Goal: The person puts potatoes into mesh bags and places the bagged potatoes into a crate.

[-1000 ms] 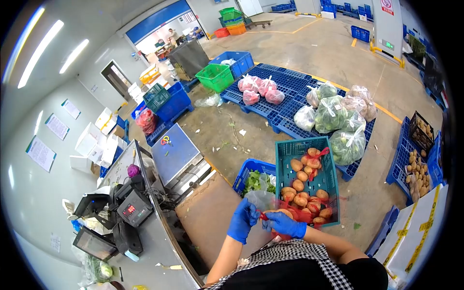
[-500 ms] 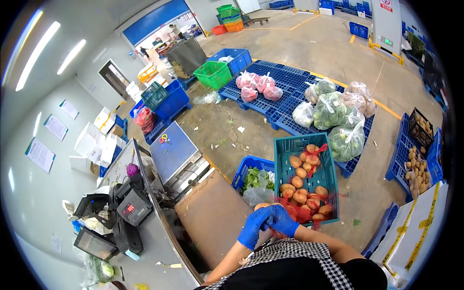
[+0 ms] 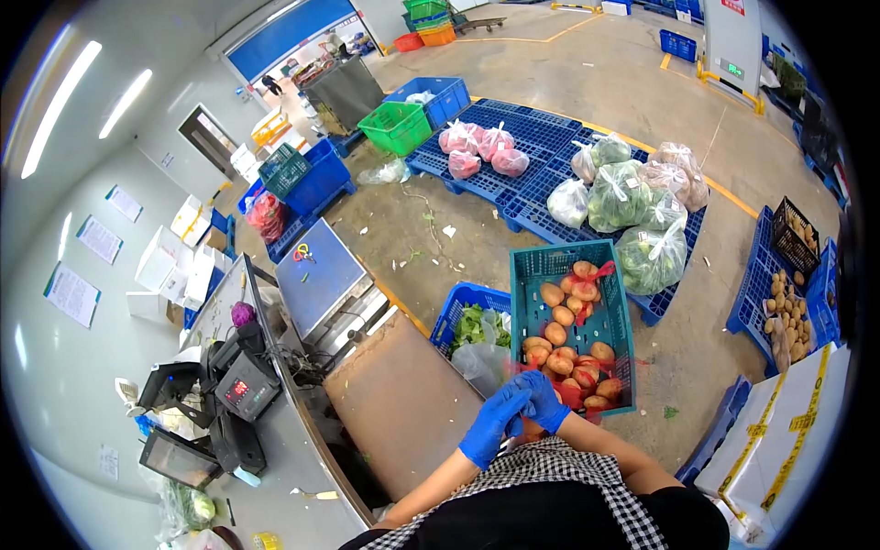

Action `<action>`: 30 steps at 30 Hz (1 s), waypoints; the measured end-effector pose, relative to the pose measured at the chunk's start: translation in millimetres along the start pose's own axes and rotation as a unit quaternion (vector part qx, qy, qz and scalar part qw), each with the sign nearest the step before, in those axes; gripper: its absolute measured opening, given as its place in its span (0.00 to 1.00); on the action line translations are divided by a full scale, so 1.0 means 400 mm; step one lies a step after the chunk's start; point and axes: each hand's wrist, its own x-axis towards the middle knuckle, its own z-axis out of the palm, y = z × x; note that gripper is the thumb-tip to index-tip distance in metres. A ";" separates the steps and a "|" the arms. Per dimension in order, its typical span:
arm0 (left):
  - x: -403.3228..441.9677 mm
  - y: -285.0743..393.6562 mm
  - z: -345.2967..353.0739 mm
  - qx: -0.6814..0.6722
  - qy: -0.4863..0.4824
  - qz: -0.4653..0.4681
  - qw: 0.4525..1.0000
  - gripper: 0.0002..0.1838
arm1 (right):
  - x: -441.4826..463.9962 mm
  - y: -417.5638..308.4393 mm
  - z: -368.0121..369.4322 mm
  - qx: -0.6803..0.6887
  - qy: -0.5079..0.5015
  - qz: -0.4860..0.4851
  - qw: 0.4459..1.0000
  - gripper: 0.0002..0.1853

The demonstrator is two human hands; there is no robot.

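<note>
Both hands wear blue gloves and meet low in front of my apron. My left hand (image 3: pixel 495 423) has its fingers bent against my right hand (image 3: pixel 543 401), and whatever lies between them is hidden. A bit of red netting (image 3: pixel 532 433) shows just below the hands. Beyond them stands a green crate (image 3: pixel 626 321) with brown potatoes (image 3: pixel 559 334) and red mesh (image 3: pixel 600 272) inside. Left of that crate is a blue basket (image 3: pixel 446 316) holding leafy greens (image 3: pixel 469 323), with a clear plastic bag (image 3: pixel 481 364) at its near edge.
A brown board (image 3: pixel 394 394) lies left of my hands. Farther left, a metal counter (image 3: pixel 284 477) carries a scale display (image 3: pixel 243 389). Scissors (image 3: pixel 303 252) rest on a blue platform (image 3: pixel 316 280). Bagged vegetables (image 3: pixel 616 194) sit on blue pallets (image 3: pixel 541 197).
The hands, earlier apart with red netting between them, have come together and the netting is now mostly covered. The view has shifted, so the crates appear slightly higher and farther left.
</note>
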 end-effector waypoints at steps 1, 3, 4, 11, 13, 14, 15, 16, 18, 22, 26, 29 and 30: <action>0.012 -0.006 -0.002 0.011 0.003 -0.024 1.000 0.12 | 0.001 0.003 -0.005 -0.005 0.017 0.010 1.000 0.06; 0.026 -0.023 -0.013 0.029 0.015 -0.078 0.996 0.11 | -0.023 0.022 -0.001 0.058 0.037 0.034 0.997 0.07; 0.030 -0.021 -0.008 0.042 0.025 -0.071 0.996 0.11 | -0.041 0.032 0.000 0.090 0.046 0.051 0.994 0.07; 0.099 -0.068 0.003 0.156 0.000 -0.143 0.977 0.10 | -0.077 0.046 -0.102 -0.053 -0.088 0.101 0.990 0.11; 0.123 -0.082 0.034 0.181 -0.026 -0.168 0.969 0.09 | -0.109 0.100 -0.092 0.095 -0.134 0.210 0.964 0.11; 0.132 -0.080 0.047 0.205 -0.033 -0.180 0.961 0.09 | -0.102 0.117 -0.102 0.091 -0.163 0.209 0.960 0.10; 0.147 -0.104 0.035 0.217 -0.051 -0.157 0.962 0.13 | -0.084 0.130 -0.121 0.080 -0.149 0.204 0.964 0.09; 0.160 -0.105 0.033 0.260 -0.008 -0.103 0.960 0.14 | -0.061 0.155 -0.143 0.066 -0.136 0.193 0.969 0.08; 0.174 -0.103 0.022 0.337 0.083 0.010 0.938 0.18 | -0.089 0.312 -0.094 -0.009 -0.121 0.225 0.967 0.06; 0.173 -0.026 -0.004 0.192 0.251 0.032 0.948 0.24 | -0.032 0.463 -0.095 0.436 0.033 0.399 0.806 0.03; 0.099 -0.119 -0.073 0.184 0.286 -0.049 0.939 0.12 | 0.010 0.633 -0.109 0.215 -0.176 0.342 0.898 0.06; 0.038 -0.182 -0.035 0.163 0.317 -0.105 0.929 0.06 | 0.014 0.914 -0.121 0.147 -0.080 0.386 0.907 0.09; 0.020 -0.202 -0.022 0.164 0.316 -0.133 0.925 0.07 | 0.021 1.007 -0.141 0.111 -0.077 0.399 0.907 0.10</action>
